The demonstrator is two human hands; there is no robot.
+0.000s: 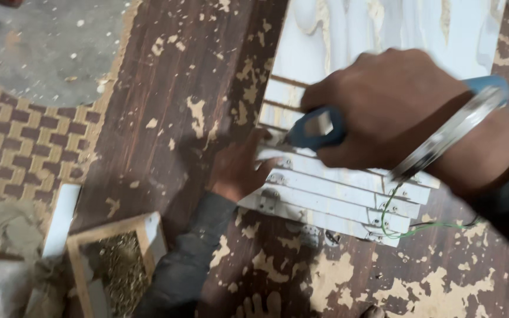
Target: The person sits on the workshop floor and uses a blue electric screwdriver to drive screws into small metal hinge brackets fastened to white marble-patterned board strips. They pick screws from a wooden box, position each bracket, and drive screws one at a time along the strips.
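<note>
Right now the right hand (396, 112) is gripping a blue-handled tool (316, 128), grip closed round the handle, its tip pointing at the white slats (337, 191). A metal bangle (449, 132) is sitting on that wrist. The left hand (240, 168) is pressing flat on the slats' left edge, fingers spread, not wrapping anything. The slats are lying stepped, overlapping, each carrying small metal brackets (272, 197) at its ends; a thin green wire (425, 227) is trailing off their lower right corner. They are resting on a dark, chipped wood-grain bench (166, 106), below a larger white panel (384, 29). Open bench is showing left of the slats and below them. Lower left, a wooden tray (83, 247) of small brass-coloured bits is sitting well apart, just beside a white strip (61, 221). Woven brown-and-tan mat (25, 147) is lying far left.
</note>
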